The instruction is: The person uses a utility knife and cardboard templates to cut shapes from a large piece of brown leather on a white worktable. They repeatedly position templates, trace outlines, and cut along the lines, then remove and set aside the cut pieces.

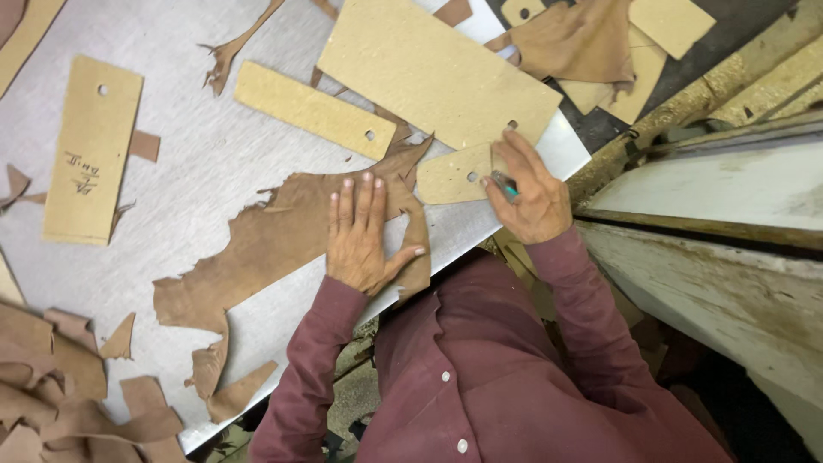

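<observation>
Grey metal table (214, 163); left hand (364, 236) flat, released, on one brown leather piece (266, 249); right hand (527, 193) grasping perhaps a pen (504, 184).

Even bright overhead light, soft shadows, mild tabletop sheen, focus sharp.

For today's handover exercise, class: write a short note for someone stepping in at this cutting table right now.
Left hand: open, pressed flat on the brown leather piece.
Right hand: closed around a small teal-handled tool, held at the small cardboard template lying on the leather's upper right edge.
Other cardboard templates and leather scraps lie around the metal table.
Done: template placed. Left: whether any cut has started cannot be told.
</observation>
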